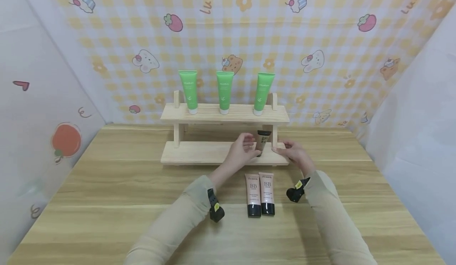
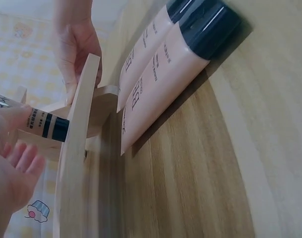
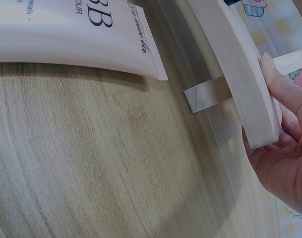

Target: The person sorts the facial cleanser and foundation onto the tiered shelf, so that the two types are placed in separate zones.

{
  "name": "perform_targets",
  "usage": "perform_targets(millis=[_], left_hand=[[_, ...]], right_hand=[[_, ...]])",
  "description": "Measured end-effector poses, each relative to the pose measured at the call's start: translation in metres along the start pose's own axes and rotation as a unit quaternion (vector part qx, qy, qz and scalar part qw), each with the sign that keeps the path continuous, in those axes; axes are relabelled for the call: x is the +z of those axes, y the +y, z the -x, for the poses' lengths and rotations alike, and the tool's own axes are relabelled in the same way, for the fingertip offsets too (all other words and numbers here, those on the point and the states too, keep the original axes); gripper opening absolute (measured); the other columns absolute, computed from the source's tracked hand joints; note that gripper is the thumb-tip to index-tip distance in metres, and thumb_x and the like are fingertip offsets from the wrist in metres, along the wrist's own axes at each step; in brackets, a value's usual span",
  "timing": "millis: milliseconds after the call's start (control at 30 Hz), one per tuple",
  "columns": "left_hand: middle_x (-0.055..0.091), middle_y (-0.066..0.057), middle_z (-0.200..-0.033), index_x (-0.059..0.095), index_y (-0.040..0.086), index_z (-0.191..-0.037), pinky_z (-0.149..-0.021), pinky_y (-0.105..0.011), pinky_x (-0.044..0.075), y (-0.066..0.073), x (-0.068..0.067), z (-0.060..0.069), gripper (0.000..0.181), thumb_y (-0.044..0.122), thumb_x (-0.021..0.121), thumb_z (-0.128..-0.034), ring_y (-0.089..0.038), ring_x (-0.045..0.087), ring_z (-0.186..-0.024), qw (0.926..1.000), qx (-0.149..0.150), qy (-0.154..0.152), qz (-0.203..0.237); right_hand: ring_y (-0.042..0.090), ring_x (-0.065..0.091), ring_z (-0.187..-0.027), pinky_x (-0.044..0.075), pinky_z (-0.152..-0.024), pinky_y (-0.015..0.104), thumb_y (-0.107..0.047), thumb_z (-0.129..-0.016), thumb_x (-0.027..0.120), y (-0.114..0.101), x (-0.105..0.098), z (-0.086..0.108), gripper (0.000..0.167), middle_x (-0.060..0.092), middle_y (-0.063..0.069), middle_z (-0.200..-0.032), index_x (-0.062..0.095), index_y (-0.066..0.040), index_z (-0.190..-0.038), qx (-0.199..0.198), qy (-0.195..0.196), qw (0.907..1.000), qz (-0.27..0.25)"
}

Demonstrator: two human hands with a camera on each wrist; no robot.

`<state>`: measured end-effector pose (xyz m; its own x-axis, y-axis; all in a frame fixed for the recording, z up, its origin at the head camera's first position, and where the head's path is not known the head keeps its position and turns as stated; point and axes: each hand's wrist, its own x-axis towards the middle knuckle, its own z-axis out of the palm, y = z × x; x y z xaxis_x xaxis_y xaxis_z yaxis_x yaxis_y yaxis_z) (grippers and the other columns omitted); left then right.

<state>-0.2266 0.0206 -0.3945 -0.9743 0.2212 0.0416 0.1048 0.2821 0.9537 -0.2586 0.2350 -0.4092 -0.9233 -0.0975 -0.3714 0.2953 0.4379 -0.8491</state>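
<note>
At the right end of the lower shelf [image 1: 199,153], we see a brown tube [image 1: 263,140] standing with its dark cap down, just beside the right upright [image 1: 274,135]. Our left hand [image 1: 239,151] has its thumb against the tube and its other fingers loosely bent; we cannot tell whether any of them close behind it in a pinch. Our right hand [image 1: 298,155] holds the end of that same shelf, thumb on top and fingers curled underneath, parted only by the board's thickness. Nearer to us, two pink tubes [image 1: 253,189] lettered BB lie side by side on the wood-grained surface [image 1: 124,201], black caps toward us. Along the upper shelf [image 1: 208,112], we count three green tubes [image 1: 225,92] on white caps, spaced apart, before a yellow-checked backdrop [image 1: 213,39].
</note>
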Motion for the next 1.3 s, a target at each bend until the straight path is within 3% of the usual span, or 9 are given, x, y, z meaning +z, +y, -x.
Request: perform_targets(millis=[133,367,633,800,933,1067,1300], left_hand=[[0.054,-0.01,-0.127,0.042,0.009,-0.129,-0.098,-0.033,0.046,-0.001,-0.004,0.008,0.059,0.016,0.071,-0.0779,-0.023,0.053,-0.117,0.9998,-0.017,-0.003,0.006],[0.055,-0.009,-0.123,0.043,0.008,-0.129,-0.094,-0.031,0.049,-0.002,-0.011,0.023,0.059,0.017,0.07,-0.0783,-0.023,0.054,-0.113,0.9989,-0.043,-0.01,0.017],[0.058,-0.009,-0.116,0.045,0.007,-0.126,-0.091,-0.035,0.05,-0.003,-0.018,0.04,0.056,0.022,0.07,-0.0791,-0.023,0.058,-0.106,0.9983,-0.056,-0.018,0.003],[0.06,-0.011,-0.11,0.047,0.004,-0.122,-0.086,-0.033,0.052,-0.007,-0.019,0.048,0.052,0.021,0.07,-0.0787,-0.025,0.06,-0.102,0.9967,-0.07,-0.038,-0.018],[0.061,-0.013,-0.108,0.047,0.003,-0.12,-0.082,-0.034,0.054,-0.009,-0.018,0.055,0.05,0.019,0.07,-0.0786,-0.026,0.061,-0.099,0.994,-0.084,-0.062,-0.033],[0.06,-0.014,-0.11,0.046,0.002,-0.121,-0.079,-0.033,0.054,-0.013,-0.015,0.06,0.053,0.019,0.071,-0.0772,-0.025,0.061,-0.096,0.9897,-0.102,-0.087,-0.049],[0.06,-0.012,-0.106,0.038,0.002,-0.129,-0.069,-0.029,0.052,-0.016,-0.007,0.068,0.069,0.025,0.074,-0.0749,-0.019,0.06,-0.081,0.9789,-0.141,-0.114,-0.095]], right_hand=[[0.022,0.047,-0.109,0.039,-0.103,0.035,-0.024,-0.086,0.063,-0.001,0.0,0.001,0.062,0.04,0.021,-0.136,0.036,0.0,-0.136,-0.007,-0.005,0.9999,-0.007],[0.011,0.052,-0.094,0.046,-0.09,0.022,-0.023,-0.084,0.066,-0.002,0.002,0.002,0.062,0.043,0.022,-0.134,0.039,0.003,-0.133,-0.013,0.003,0.9996,-0.027],[0.031,0.042,-0.122,0.033,-0.109,0.04,-0.022,-0.087,0.062,-0.001,0.002,0.002,0.064,0.033,0.025,-0.141,0.032,0.003,-0.137,-0.013,-0.006,0.9994,-0.032],[0.03,0.041,-0.12,0.033,-0.109,0.04,-0.024,-0.087,0.062,0.0,0.0,0.0,0.064,0.034,0.024,-0.141,0.032,0.002,-0.138,-0.011,-0.007,0.9997,-0.021],[0.022,0.048,-0.111,0.038,-0.105,0.034,-0.025,-0.085,0.064,-0.001,0.0,0.001,0.064,0.036,0.024,-0.14,0.035,0.002,-0.136,-0.012,-0.003,0.9996,-0.024],[0.011,0.05,-0.097,0.044,-0.093,0.022,-0.023,-0.086,0.063,-0.002,0.0,0.001,0.061,0.041,0.022,-0.136,0.037,0.002,-0.135,-0.019,-0.002,0.9997,-0.015],[0.005,0.052,-0.086,0.047,-0.078,0.011,-0.021,-0.086,0.063,-0.002,0.002,0.003,0.06,0.046,0.02,-0.13,0.037,0.003,-0.134,-0.016,-0.003,0.9993,-0.033]])
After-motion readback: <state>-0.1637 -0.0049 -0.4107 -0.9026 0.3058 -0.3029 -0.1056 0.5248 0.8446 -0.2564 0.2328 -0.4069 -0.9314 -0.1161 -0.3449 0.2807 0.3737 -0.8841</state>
